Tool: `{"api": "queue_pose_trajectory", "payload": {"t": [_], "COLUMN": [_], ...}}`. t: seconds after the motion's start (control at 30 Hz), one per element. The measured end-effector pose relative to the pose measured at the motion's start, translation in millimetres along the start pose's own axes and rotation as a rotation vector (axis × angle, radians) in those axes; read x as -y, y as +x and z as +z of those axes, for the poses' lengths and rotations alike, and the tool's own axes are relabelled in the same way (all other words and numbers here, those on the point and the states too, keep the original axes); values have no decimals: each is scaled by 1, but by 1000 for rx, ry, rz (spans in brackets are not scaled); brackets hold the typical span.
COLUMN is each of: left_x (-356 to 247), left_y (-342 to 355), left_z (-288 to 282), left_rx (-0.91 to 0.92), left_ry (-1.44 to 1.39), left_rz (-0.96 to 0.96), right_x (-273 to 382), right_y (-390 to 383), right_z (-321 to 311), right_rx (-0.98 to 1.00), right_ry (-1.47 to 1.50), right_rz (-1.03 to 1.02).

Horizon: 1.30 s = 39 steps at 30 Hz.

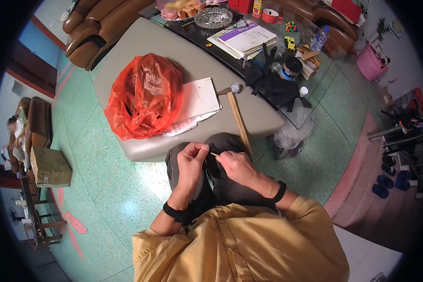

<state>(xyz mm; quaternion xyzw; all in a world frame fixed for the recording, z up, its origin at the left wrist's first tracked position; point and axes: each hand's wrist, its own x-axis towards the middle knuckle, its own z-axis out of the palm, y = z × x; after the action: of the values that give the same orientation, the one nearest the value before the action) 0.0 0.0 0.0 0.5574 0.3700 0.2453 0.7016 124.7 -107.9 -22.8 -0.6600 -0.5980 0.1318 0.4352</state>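
Note:
Above my lap, my left hand (192, 160) is closed with thumb and fingers pinched together. What it holds, if anything, is too small to make out. Close beside it, my right hand (237, 165) grips a thin, light-coloured stick (214, 154) whose tip points toward the left fingers. On the grey padded seat ahead of my knees sits a bulging red plastic bag (148, 98), its contents mostly hidden. A white board (201, 96) lies partly under the bag, with torn paper at its near edge. Right of that rests a hammer with a long wooden handle (239, 122), reaching toward my right knee.
A dark glass table (192, 33) holds a glass ashtray (213, 18), papers (244, 37), a red mug (270, 16), a puzzle cube (291, 26) and a water bottle (320, 38). A clear plastic bag (293, 127) hangs at its corner. A cardboard box (50, 167) stands left; a person sits beyond.

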Motion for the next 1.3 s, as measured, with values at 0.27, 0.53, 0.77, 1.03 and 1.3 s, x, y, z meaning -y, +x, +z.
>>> {"api": "queue_pose_trajectory", "payload": {"t": [0.27,0.53,0.77,1.03,1.3], "left_x": [6,-4,-7,-16,-1], "left_y": [-2,-4,-15,-18,-10], "left_z": [0,7,17,15,6], "left_rx": [4,22,116,255,137], "left_ry": [-199,-179,-57,-281,-147], "left_rz": [-46,-22,15,-136,-143], "right_x": [6,14,12,-2,17], "right_y": [2,6,15,11,19], "right_z": [0,-36,-35,-35,-46], "right_rx": [-112,-175,-35,-2,46], "right_ry": [201,337,711,972,528], "right_rz": [117,324,457,568,446]}}
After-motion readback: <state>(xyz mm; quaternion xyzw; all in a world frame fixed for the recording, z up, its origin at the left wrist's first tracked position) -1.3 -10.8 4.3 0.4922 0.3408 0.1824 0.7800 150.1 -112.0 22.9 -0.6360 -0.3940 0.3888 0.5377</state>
